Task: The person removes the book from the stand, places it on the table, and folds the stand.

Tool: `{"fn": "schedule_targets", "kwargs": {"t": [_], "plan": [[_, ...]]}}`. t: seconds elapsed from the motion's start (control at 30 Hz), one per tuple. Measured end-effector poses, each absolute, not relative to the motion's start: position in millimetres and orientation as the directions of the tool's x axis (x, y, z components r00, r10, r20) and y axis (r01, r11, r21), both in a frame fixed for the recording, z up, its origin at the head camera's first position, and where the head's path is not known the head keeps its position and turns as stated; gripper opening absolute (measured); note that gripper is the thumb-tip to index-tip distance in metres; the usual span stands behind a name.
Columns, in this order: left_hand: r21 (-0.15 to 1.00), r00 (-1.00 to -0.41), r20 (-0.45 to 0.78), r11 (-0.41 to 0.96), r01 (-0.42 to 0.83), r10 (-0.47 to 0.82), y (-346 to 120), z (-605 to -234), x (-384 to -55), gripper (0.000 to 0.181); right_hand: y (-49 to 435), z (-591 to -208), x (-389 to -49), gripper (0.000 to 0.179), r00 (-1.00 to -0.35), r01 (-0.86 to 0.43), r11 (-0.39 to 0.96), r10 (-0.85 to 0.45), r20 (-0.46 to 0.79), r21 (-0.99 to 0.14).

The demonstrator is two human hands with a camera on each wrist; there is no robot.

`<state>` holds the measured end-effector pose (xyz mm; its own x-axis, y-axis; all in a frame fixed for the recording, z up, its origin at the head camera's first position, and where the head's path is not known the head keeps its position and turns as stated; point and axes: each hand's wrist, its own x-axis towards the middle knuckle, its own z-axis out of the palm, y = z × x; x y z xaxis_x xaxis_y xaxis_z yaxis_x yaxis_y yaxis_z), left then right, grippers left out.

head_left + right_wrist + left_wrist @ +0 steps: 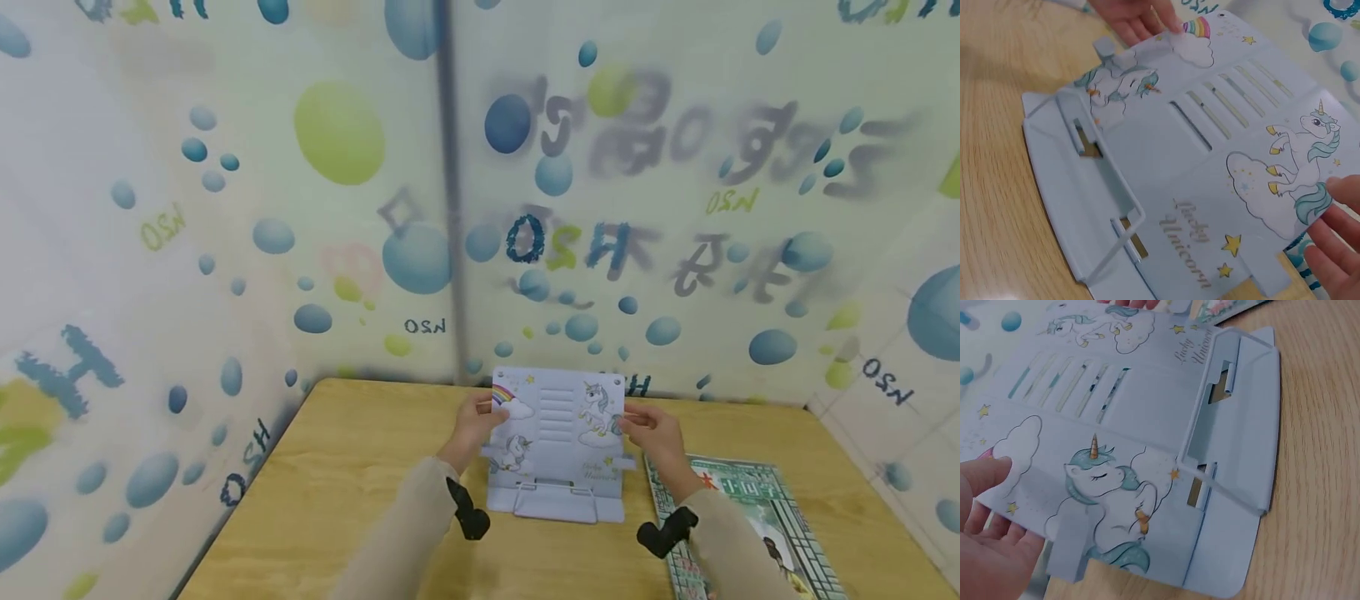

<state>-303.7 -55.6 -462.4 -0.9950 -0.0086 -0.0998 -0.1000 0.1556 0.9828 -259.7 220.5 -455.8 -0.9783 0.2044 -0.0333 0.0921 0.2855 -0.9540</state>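
A white book stand (557,450) printed with unicorns, clouds and stars stands tilted back on the wooden table. Several slots run down the middle of its panel, and a wire page holder (1229,481) lies over the ledge at its foot. My left hand (477,423) grips the panel's left edge, thumb on the printed front near the rainbow and fingers behind. On the opposite edge my right hand (654,429) pinches the panel beside the upper unicorn's tail. Small side tabs (1267,275) stick out below both hands.
A book (757,517) with a green and white cover lies on the table (300,500) at the right, partly under my right forearm. Behind the table rises a wall (360,250) with blue and green bubble prints, and side walls flank it.
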Motion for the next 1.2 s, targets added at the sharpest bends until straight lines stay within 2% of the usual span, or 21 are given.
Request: {"fn": "schedule_targets", "kwargs": {"t": [0.13,0.27,0.43,0.8,1.0,1.2], "plan": [[0.977,-0.998,-0.056,0.21,-0.047,0.036,-51,-470,-305,0.028,216,-459,-261,0.039,-0.964,0.132,0.171,0.252,-0.086,-0.977],[0.98,-0.997,0.002,0.199,0.017,0.072,-50,-474,-306,0.024,216,-464,-263,0.036,-0.95,0.101,0.126,0.308,-0.058,-0.987],[0.988,-0.992,-0.02,0.155,-0.001,0.121,-52,-480,-310,0.025,219,-470,-265,0.032,-0.94,0.08,0.143,0.341,-0.027,-0.987],[0.996,-0.988,-0.033,0.088,-0.02,0.154,-67,-480,-305,0.026,216,-478,-275,0.03,-0.961,0.053,0.225,0.278,0.012,-0.973],[0.999,-0.987,-0.008,0.039,-0.002,0.159,-74,-482,-297,0.027,212,-475,-277,0.029,-0.97,0.052,0.227,0.242,0.004,-0.972],[0.996,-0.982,-0.082,0.051,-0.075,0.167,-80,-486,-288,0.026,208,-474,-282,0.029,-0.978,0.052,0.228,0.208,-0.003,-0.972]]}}
